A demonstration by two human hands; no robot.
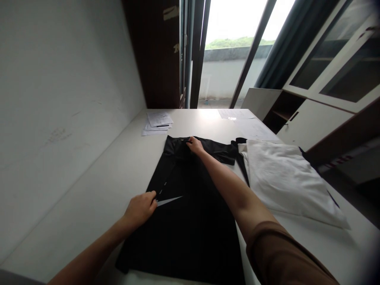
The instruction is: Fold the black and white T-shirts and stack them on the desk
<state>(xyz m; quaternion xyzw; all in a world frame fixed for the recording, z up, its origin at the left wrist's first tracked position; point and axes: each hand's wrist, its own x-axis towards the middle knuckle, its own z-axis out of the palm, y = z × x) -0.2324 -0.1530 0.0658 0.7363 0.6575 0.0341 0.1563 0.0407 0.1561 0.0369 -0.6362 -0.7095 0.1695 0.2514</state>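
My left hand pinches the black shirt near its pale mark; my right hand grips its far end. It lies on the table, beside white cloth.

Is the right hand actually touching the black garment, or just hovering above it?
Touching: the head view shows the right hand meeting the black garment near its far edge, with no gap.
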